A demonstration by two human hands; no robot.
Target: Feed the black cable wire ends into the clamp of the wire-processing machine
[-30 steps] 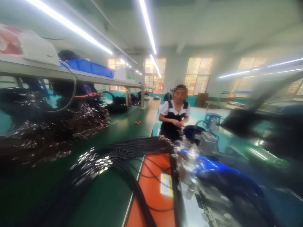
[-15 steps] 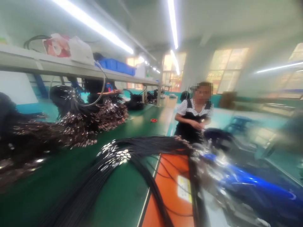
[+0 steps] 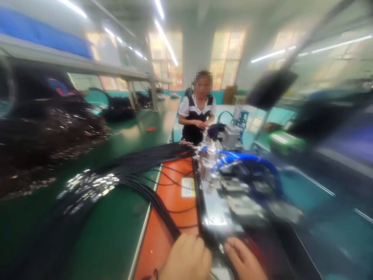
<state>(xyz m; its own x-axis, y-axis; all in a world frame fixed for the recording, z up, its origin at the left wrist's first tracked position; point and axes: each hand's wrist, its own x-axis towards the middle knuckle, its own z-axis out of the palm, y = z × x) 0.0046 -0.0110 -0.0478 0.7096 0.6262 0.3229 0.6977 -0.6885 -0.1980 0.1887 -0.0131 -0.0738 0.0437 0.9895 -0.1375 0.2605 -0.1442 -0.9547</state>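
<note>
Bundle of thin black wires with silver terminals (image 3: 136, 165), light, limp and probably slippery, best gathered mid-length, draped across the flat orange rectangular mat (image 3: 164, 237); left hand (image 3: 186, 258) and right hand (image 3: 243, 259) apart at the mat's near corner, any hold on wires impossible to tell.

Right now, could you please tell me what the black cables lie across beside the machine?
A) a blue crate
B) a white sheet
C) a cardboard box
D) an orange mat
D: the black cables run across the orange mat, just left of the machine.
</note>
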